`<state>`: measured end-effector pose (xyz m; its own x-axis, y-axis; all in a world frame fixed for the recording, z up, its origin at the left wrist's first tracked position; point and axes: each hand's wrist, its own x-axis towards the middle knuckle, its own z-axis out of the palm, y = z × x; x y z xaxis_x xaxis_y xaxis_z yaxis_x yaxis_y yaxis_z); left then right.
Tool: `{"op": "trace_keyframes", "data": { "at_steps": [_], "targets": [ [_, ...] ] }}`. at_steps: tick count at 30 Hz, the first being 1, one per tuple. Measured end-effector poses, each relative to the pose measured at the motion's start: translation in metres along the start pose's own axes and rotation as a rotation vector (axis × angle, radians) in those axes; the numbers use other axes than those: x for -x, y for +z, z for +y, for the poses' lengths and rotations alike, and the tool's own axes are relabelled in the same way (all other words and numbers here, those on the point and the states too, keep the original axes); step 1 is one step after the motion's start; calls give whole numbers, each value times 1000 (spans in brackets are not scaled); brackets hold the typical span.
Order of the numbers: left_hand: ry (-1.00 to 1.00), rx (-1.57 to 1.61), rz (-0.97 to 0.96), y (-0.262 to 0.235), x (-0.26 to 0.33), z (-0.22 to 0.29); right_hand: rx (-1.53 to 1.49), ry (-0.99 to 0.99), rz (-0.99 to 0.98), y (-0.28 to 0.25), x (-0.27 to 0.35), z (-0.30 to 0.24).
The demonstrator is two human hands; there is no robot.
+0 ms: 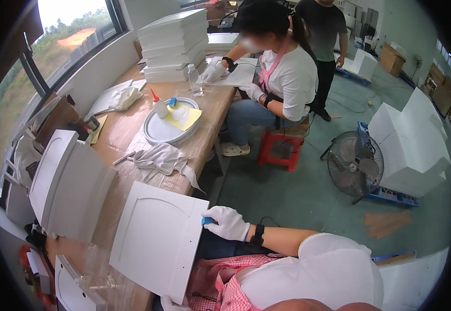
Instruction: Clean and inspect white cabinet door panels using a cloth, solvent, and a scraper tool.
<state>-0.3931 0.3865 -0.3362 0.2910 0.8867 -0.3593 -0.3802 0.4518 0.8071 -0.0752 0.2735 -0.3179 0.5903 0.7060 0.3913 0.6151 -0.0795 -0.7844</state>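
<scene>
A white door-like panel (155, 233) with an arched groove and small holes lies over the table's near edge in front of me. My right hand (228, 223), in a white glove, is closed round a small blue block (207, 221) that touches the panel's right edge. At the bottom of the view, my left hand (174, 304), also gloved, grips the panel's lower edge; most of its fingers are hidden. A crumpled white cloth (160, 158) lies just beyond the panel.
On the table (220, 101) are a round white tray (149, 129) with a red-tipped bottle (159, 106) and yellow sandpaper, and stacked white panels (75, 181). A co-worker (293, 83) sits beyond, another person standing behind. A fan (355, 163) stands on the floor at right.
</scene>
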Motion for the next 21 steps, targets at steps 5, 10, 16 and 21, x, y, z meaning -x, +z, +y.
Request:
{"op": "trace_keyframes", "data": {
  "at_steps": [5,10,16,21],
  "targets": [
    [84,-166,108,-33,20,24,-91,-54,66,14,-19,-32],
    [309,-512,190,-59,34,-11,-402,169,25,16,-12,-38],
    [-46,66,393,-55,60,-25,-507,219,-102,28,-16,-21],
    [8,185,425,-56,87,-22,-585,148,-157,24,-18,-79]
  ]
}}
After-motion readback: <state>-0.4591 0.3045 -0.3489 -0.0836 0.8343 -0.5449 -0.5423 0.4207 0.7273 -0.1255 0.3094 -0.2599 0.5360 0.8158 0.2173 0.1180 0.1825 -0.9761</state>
